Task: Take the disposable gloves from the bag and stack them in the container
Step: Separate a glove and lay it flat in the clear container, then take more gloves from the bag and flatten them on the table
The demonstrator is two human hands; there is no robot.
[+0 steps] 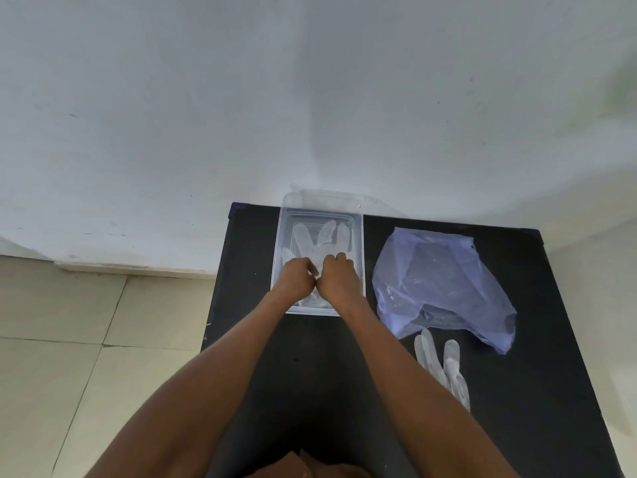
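A clear plastic container [358, 236] stands at the far edge of the black table [310, 357]. A translucent white glove [320, 238] lies flat inside it, fingers pointing away from me. My left hand [297, 278] and my right hand [338, 274] are side by side inside the container, fingers curled down onto the glove's cuff end. A crumpled pale blue plastic bag [444, 288] lies to the right of the container. Another white glove [444, 369] lies on the table in front of the bag, partly hidden behind my right forearm.
The table's far edge meets a white wall [310, 98]. Pale floor tiles [69, 339] lie to the left of the table. The container's clear lid [324, 198] stands up against the wall.
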